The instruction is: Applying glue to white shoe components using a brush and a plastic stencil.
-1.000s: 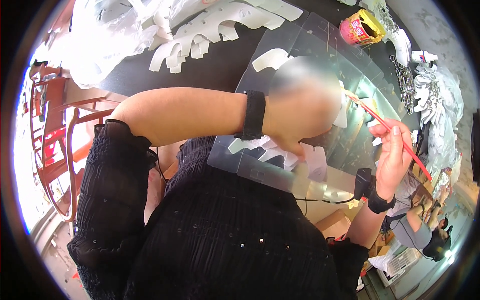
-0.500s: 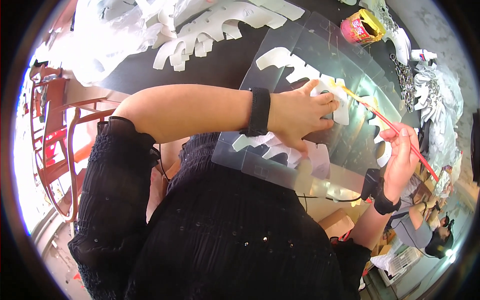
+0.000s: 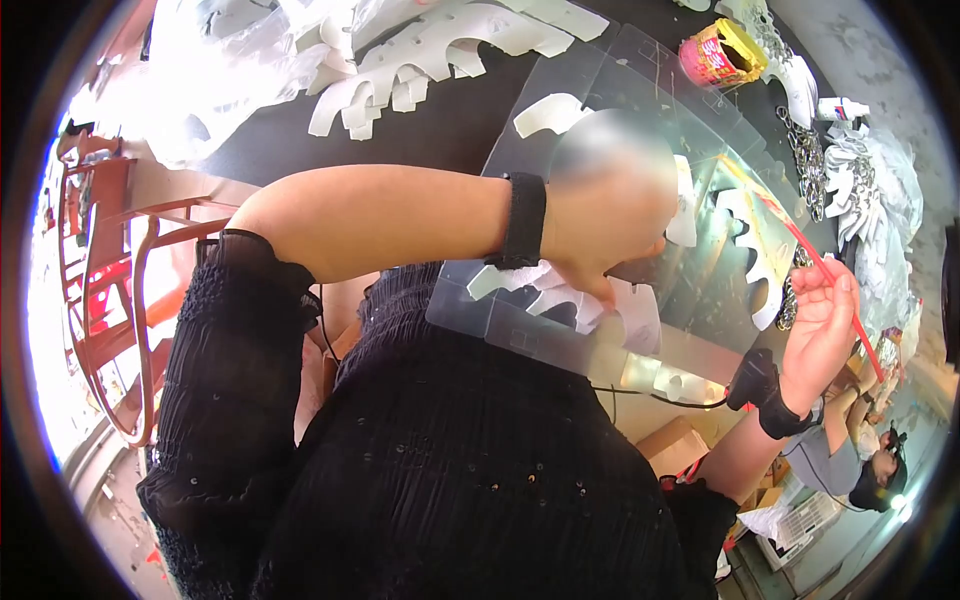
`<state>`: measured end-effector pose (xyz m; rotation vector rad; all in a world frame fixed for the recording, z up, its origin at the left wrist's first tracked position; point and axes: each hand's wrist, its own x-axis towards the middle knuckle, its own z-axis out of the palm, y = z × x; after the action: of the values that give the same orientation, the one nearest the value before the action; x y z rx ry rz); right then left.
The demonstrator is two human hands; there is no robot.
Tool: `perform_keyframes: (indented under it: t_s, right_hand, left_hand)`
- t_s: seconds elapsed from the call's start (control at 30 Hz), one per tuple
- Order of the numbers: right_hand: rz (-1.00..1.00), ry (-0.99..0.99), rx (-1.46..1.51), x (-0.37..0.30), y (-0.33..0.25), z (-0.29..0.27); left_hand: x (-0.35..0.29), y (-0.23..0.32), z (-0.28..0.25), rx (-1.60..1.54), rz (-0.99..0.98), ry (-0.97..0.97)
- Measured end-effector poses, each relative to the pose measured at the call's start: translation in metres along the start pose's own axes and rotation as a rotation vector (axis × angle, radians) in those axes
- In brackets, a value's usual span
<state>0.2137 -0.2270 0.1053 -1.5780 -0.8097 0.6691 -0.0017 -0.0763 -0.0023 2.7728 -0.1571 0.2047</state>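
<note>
My left hand (image 3: 612, 205) reaches across my body and presses down on a clear plastic sheet (image 3: 560, 335) that lies over white cut-out shapes (image 3: 745, 245) on a dark table; the hand is motion-blurred. My right hand (image 3: 822, 325) holds a thin red brush-like stick (image 3: 800, 240) whose tip rests on the sheet near the white shape. Both wrists wear black bands. My black-sleeved torso fills the lower part of the view.
More white cut-out shapes (image 3: 420, 60) are heaped at the far side of the table. A pink and yellow tub (image 3: 715, 55) stands at the far right. Metal chains (image 3: 795, 125) lie beside it. A red metal chair (image 3: 110, 290) stands to my left.
My left hand has shifted over the sheet and is blurred now. The right hand with the red stick has stayed near the same spot, drawn slightly toward me.
</note>
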Motion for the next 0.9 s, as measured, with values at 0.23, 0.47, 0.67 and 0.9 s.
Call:
perform_keyframes:
  t_s: [0.23,0.47,0.67,0.9]
  right_hand:
    - [0.169,-0.033,0.472,-0.012,-0.001,-0.027]
    - [0.189,-0.046,0.472,-0.015,0.006,-0.015]
    - [0.011,-0.094,0.092,-0.014,0.003,0.050]
    - [-0.131,-0.227,-0.206,-0.008,0.011,0.080]
  left_hand:
    - [0.002,0.001,-0.003,-0.018,0.030,0.000]
    - [-0.011,0.011,-0.013,0.029,0.054,0.037]
    - [-0.040,0.005,-0.036,0.041,-0.097,0.054]
    - [-0.053,-0.005,-0.020,0.017,-0.133,0.057]
